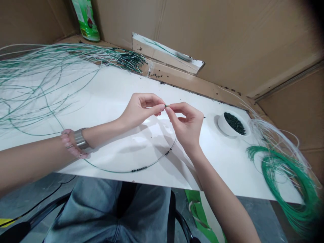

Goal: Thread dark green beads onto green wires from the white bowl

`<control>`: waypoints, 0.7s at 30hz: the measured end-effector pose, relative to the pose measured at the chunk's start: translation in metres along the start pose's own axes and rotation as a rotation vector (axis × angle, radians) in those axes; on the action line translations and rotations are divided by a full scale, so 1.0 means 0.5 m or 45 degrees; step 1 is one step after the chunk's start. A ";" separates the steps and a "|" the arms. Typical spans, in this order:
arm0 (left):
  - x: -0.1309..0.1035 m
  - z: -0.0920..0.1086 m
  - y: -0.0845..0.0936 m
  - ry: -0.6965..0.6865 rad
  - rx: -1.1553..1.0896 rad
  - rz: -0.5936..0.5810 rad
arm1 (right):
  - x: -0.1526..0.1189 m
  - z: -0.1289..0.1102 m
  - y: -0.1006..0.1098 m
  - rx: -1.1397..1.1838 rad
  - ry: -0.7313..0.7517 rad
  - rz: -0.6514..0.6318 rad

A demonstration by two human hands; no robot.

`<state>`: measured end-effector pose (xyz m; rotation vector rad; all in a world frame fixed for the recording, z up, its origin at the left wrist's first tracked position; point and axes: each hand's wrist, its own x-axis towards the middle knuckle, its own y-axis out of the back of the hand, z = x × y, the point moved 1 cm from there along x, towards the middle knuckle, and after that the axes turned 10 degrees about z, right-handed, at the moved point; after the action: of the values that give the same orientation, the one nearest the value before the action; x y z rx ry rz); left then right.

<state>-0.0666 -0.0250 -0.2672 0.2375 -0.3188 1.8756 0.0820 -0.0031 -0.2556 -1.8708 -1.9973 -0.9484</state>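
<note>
Above the middle of the white tabletop, my left hand point(143, 108) and my right hand point(187, 124) meet fingertip to fingertip, each closed in a pinch. A tiny dark green piece point(165, 106) shows between them, too small to tell whether it is a bead or a wire end. Below, a thin beaded wire point(155, 162) curves over the table and runs up behind my right hand. One row of black beads point(139, 169) sits on its green stretch, and a shorter group point(168, 152) on its pale stretch. The fingers partly hide where the wire ends.
A white bowl point(222, 125) of small dark beads stands right of my hands. Coiled green wire point(303, 182) hangs over the right table edge. Many beaded wires point(121, 59) spread across the left back. A green bottle point(88, 22) stands by the cardboard wall point(215, 40).
</note>
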 end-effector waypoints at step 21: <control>0.004 -0.025 0.002 0.039 -0.114 0.080 | 0.002 -0.008 0.005 -0.149 0.211 0.050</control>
<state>-0.0681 -0.0194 -0.2784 0.1396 -0.3923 1.9195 0.0834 -0.0047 -0.2514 -1.8165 -1.8390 -1.1909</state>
